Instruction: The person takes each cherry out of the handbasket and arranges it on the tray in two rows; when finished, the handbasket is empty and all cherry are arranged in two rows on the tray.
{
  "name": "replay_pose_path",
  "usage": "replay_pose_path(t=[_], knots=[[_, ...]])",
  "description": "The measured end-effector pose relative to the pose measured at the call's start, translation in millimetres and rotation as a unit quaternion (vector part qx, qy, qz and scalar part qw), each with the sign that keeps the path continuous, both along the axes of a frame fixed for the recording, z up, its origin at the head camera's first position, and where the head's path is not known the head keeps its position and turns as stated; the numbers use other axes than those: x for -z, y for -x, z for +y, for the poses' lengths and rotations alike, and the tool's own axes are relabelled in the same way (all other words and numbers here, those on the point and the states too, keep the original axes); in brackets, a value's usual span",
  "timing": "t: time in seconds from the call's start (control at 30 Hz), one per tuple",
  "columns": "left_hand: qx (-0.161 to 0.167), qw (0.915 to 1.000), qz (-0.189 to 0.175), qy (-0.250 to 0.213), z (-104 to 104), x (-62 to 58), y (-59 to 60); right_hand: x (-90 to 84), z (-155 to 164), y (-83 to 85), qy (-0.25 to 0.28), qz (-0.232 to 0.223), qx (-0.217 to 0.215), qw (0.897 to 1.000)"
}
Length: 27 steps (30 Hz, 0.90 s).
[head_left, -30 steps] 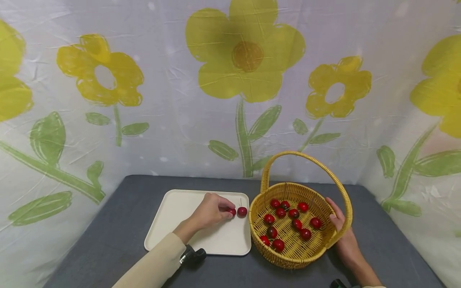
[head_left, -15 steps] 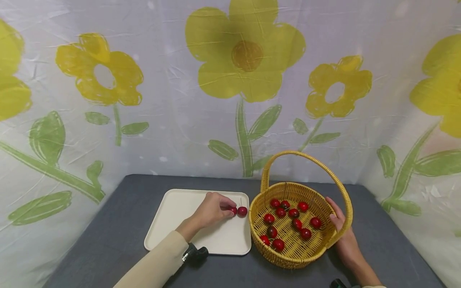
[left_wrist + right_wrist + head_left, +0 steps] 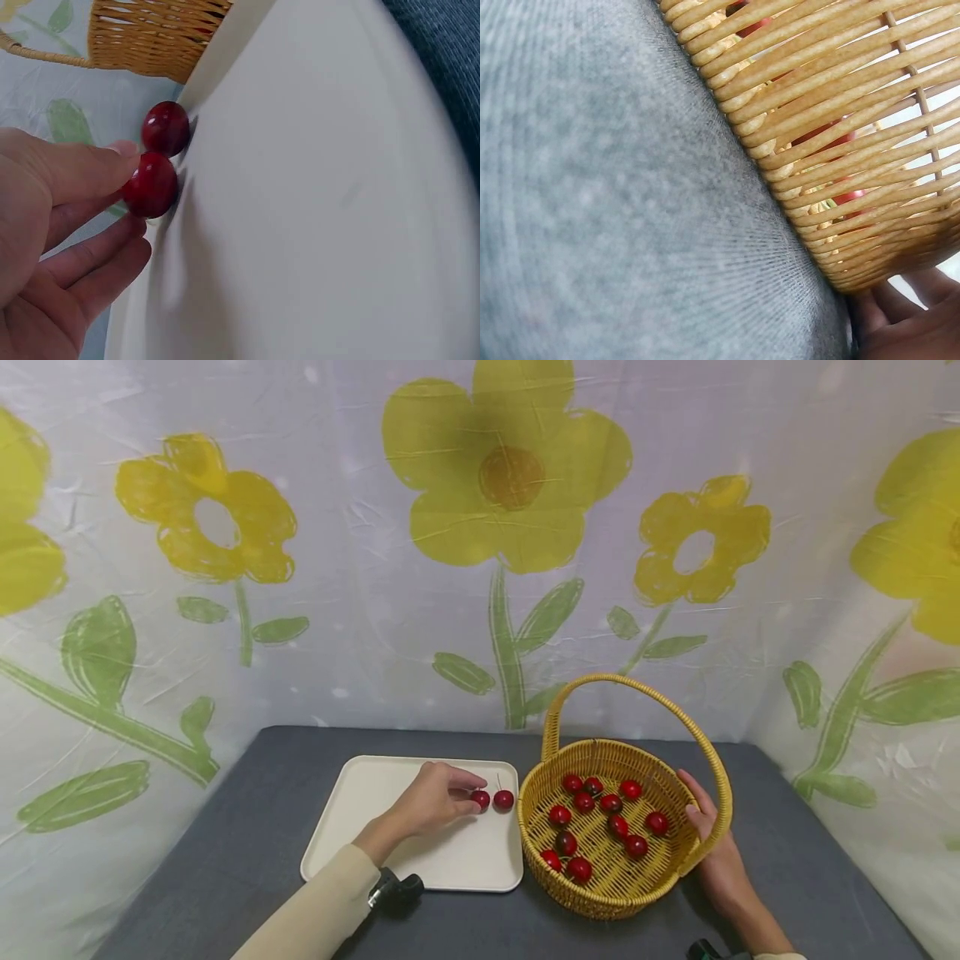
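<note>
Two red cherries lie side by side at the right edge of a cream tray (image 3: 375, 814). My left hand (image 3: 463, 793) rests on the tray; one fingertip (image 3: 120, 161) touches the near cherry (image 3: 480, 798) (image 3: 150, 186), and the other fingers lie loose below it. The second cherry (image 3: 503, 799) (image 3: 166, 127) sits free just beyond it. My right hand (image 3: 705, 827) grips the right rim of a yellow wicker basket (image 3: 622, 893), fingers curled over the edge. Several cherries (image 3: 611, 803) lie inside the basket.
Tray and basket stand side by side on a dark grey table (image 3: 247, 827). The basket's tall handle (image 3: 637, 683) arches over it. A flower-printed white sheet (image 3: 480, 527) closes off the back and both sides. Basket weave (image 3: 817, 112) and my right hand's fingers (image 3: 907, 322) fill the right wrist view.
My left hand has drawn back a little to the left, loosening its pinch so the near cherry now shows whole on the tray. The right hand and basket have not moved.
</note>
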State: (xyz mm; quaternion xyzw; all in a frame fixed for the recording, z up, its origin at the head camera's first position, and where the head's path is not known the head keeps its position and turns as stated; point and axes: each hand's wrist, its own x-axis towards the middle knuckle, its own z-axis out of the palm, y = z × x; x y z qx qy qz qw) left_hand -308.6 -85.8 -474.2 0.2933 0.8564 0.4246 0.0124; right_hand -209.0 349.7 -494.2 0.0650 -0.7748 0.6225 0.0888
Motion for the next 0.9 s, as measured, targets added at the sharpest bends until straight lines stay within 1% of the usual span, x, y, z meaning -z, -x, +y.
replay_pose_path(t=[0.13, 0.17, 0.23, 0.3, 0.37, 0.43, 0.5, 0.6, 0.7, 0.77, 0.83, 0.9], knots=[[-0.013, 0.9988, -0.032, -0.035, -6, -6.5, -5.0, -0.6, 0, -0.4, 0.004, 0.002, -0.004, 1.000], [-0.012, 0.9976, -0.045, -0.051, -7, -9.0, -6.8, -0.8, 0, -0.2, 0.005, 0.002, -0.005, 1.000], [0.000, 0.9936, -0.072, -0.087, -8, -14.2, -11.0, -1.2, 1, 0.2, 0.005, 0.001, -0.004, 1.000], [0.029, 0.9858, -0.101, -0.131, -7, -19.3, -15.3, -1.7, 1, 0.4, 0.005, 0.000, -0.003, 1.000], [0.067, 0.9751, -0.125, -0.170, -5, -24.0, -19.8, -2.0, 2, 0.4, 0.004, 0.001, -0.001, 1.000], [0.112, 0.9632, -0.143, -0.198, -1, -28.7, -24.9, -2.1, 2, 0.5, 0.002, 0.000, -0.001, 1.000], [0.155, 0.9508, -0.158, -0.217, 3, -33.6, -29.9, -2.1, 3, 0.7, 0.001, -0.002, -0.001, 1.000], [0.217, 0.9296, -0.185, -0.234, 10, -41.5, -36.0, -2.0, 3, 1.0, 0.004, -0.008, -0.004, 1.000], [0.277, 0.9105, -0.200, -0.233, 20, -48.9, -39.8, -1.4, 4, 1.4, 0.007, -0.011, -0.003, 1.000], [0.312, 0.8996, -0.208, -0.225, 27, -52.0, -41.7, -0.6, 4, 1.8, 0.004, -0.009, -0.002, 1.000], [0.333, 0.8953, -0.212, -0.205, 35, -54.7, -43.4, 0.6, 4, 2.1, 0.004, -0.007, -0.004, 1.000], [0.345, 0.8953, -0.215, -0.181, 44, -56.0, -44.7, 1.7, 3, 2.2, 0.006, -0.006, -0.006, 1.000]])
